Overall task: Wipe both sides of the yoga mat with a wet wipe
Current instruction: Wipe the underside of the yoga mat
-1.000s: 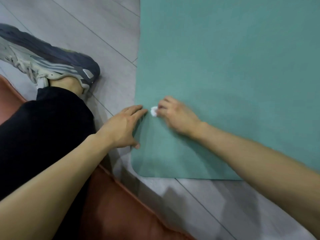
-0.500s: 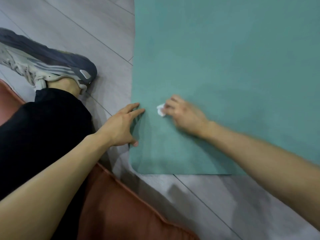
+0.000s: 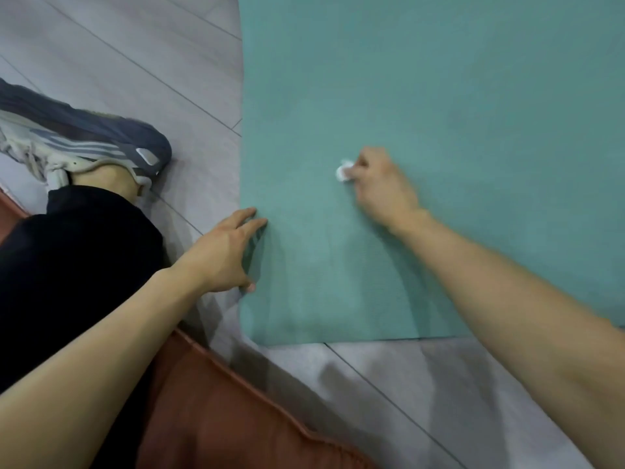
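While the teal yoga mat [image 3: 439,113] lies flat on the grey floor [image 3: 118,45], a small white wet wipe [image 3: 343,171] is pinched in the curled fingers of the right hand [image 3: 380,187] and pressed against the mat, well in from its left edge. That edge is pinned by the spread fingers of the left hand [image 3: 225,252]. A sneaker [image 3: 84,143] and black trouser leg [image 3: 77,265] are seen just left, with a reddish cushion [image 3: 236,418] below.
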A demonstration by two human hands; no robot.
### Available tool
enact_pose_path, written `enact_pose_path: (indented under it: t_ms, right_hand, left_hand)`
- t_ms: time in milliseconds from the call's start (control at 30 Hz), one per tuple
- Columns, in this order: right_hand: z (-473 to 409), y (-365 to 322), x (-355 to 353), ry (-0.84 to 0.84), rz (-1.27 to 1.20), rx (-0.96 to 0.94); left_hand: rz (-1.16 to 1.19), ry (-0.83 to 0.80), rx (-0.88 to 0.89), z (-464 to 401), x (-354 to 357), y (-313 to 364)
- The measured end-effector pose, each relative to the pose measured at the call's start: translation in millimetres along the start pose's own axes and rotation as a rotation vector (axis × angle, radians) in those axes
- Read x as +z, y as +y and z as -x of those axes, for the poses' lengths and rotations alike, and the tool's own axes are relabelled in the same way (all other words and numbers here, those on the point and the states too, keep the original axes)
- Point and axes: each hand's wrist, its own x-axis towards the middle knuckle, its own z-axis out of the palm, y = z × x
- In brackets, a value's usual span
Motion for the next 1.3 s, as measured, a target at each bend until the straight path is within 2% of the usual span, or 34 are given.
enact_pose_path:
  t_ms: [67, 100, 133, 200, 300, 333, 367, 400, 467, 533, 567, 600, 667, 767, 900, 967, 1167, 1300]
  right_hand:
    - [-28.6, 35.9, -9.0, 0.085, 0.029, 0.359]
    - [-28.4, 31.6, -8.7, 0.110, 0.012, 0.438]
    - [-18.7, 15.1, -3.7, 0.106, -0.016, 0.416]
    - [23.9, -39.2, 11.8, -0.013, -0.145, 0.105]
    - [86.7, -84.0, 21.0, -0.349, -0.206, -0.480]
    - [80.4, -72.3, 16.7, -0.385, -0.198, -0.578]
    - [63.5, -48.9, 15.4, -0.338, -0.163, -0.585]
    - [40.3, -20.8, 12.4, -0.224, -0.113, -0.485]
    - [-2.7, 41.1, -7.6, -0.015, 0.014, -0.062]
    - [-15.9, 73.5, -22.2, 0.057, 0.071, 0.302]
    - [-14.0, 68.1, -21.4, 0.069, 0.069, 0.369]
    - [-6.3, 51.5, -17.8, 0.048, 0.041, 0.354]
    - [21.6, 12.0, -8.9, -0.090, -0.056, 0.184]
    - [38.5, 6.5, -4.6, -0.215, -0.133, -0.030]
    - [9.1, 40.6, -14.4, -0.225, -0.075, -0.036]
    - [5.6, 29.6, -18.0, -0.244, -0.074, 0.001]
    - [25.3, 4.4, -5.2, -0.234, -0.135, -0.119]
    - [8.6, 14.4, 1.7, -0.198, -0.095, -0.046]
  left_hand:
    - [-0.070, -0.019, -0.043, -0.5, -6.0, 8.8]
    - [-0.109, -0.015, -0.064, -0.7, -9.3, 15.4]
    - [-0.142, -0.001, -0.080, -1.0, -11.6, 22.3]
    - [-0.168, 0.021, -0.090, -4.9, -14.4, 35.1]
    - [-0.081, -0.040, -0.069, -13.3, -12.9, 49.1]
    - [-0.059, -0.058, -0.076, -14.7, -11.4, 50.1]
    - [-0.045, -0.067, -0.081, -14.8, -9.9, 50.0]
    - [-0.039, -0.069, -0.083, -15.3, -9.0, 49.0]
    - [-0.049, -0.083, -0.084, -15.6, -8.1, 47.8]
    - [-0.068, -0.105, -0.105, -18.5, -12.7, 49.0]
    - [-0.066, -0.110, -0.116, -21.6, -17.5, 51.8]
    - [-0.055, -0.102, -0.126, -25.3, -22.0, 55.2]
    - [-0.044, -0.065, -0.138, -32.0, -29.2, 64.4]
    - [-0.101, -0.065, -0.159, -39.4, -30.0, 80.8]
    - [-0.132, -0.037, -0.212, -42.0, -19.9, 88.1]
    - [-0.129, -0.024, -0.215, -43.0, -19.3, 84.6]
    - [-0.138, 0.005, -0.233, -46.1, -17.8, 80.1]
    - [-0.120, 0.016, -0.241, -46.5, -18.3, 81.6]
